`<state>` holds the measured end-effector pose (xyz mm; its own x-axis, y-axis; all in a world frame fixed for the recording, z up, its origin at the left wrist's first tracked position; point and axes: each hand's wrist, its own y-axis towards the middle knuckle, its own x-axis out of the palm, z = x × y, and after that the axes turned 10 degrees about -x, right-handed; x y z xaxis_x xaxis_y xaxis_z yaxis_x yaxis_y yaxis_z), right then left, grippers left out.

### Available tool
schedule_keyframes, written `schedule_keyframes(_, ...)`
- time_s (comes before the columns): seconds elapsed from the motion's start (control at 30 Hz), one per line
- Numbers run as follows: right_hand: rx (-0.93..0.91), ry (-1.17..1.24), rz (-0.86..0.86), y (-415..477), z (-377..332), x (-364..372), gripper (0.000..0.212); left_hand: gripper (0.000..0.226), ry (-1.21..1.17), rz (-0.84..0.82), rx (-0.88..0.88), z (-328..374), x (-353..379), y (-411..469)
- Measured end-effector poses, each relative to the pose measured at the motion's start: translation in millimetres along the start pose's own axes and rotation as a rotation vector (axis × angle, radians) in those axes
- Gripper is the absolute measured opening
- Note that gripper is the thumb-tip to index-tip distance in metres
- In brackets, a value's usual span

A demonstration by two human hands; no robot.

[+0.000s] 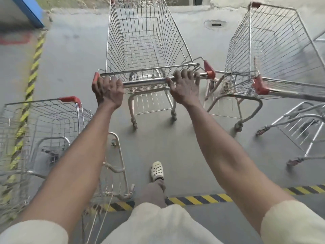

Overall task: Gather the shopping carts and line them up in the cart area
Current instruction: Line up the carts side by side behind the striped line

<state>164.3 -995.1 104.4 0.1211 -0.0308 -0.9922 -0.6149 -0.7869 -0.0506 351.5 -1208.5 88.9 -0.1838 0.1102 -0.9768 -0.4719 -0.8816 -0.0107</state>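
Both hands are clamped on the handle bar [146, 82] of the middle cart [144, 41]. The left hand [108, 90] wraps the bar's left end, just beside a red end cap [95, 77]. The right hand [184, 87] curls its fingers over the bar nearer the right end, thumb spread below. The hands sit apart, with bare steel between them. This cart stands mid-scene on the grey concrete floor [70, 50], its wire basket pointing to the far side. To the right a second cart [272, 50] stands at an angle, its frame close to the middle cart's right handle end. Near left, a third cart [44, 129] sits partly behind the left forearm. Yellow-and-black striped tape [202, 199] crosses the near floor, and a cream clog [157, 170] is planted just beyond it.
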Motion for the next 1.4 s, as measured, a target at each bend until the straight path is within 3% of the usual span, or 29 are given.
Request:
schedule_keyframes(0.27,0.014,0.048,-0.004,13,10,-4,0.057,0.056,0.004,-0.076,-0.008,12,4,17)
schedule_keyframes(0.37,0.032,0.117,-0.028,-2,20,0,0.058,0.040,-0.026,-0.146,0.031,21,-4,-7)
schedule_keyframes(0.47,0.030,0.200,-0.079,-24,36,4,0.051,0.051,0.004,-0.191,0.070,24,-9,-39)
schedule_keyframes(0.63,0.031,0.273,-0.109,-89,40,4,0.048,0.037,-0.022,-0.169,0.112,11,-14,-105)
schedule_keyframes(0.8,0.016,0.322,-0.094,-162,34,12,0.048,0.055,-0.021,-0.121,0.101,-8,-18,-176)
schedule_keyframes(1.07,-0.015,0.280,-0.076,-291,24,24,0.056,0.022,-0.112,-0.080,0.131,-43,-29,-297)
schedule_keyframes(1.4,-0.010,0.244,0.108,-412,2,34,0.049,0.044,-0.048,-0.124,0.018,-64,-58,-423)
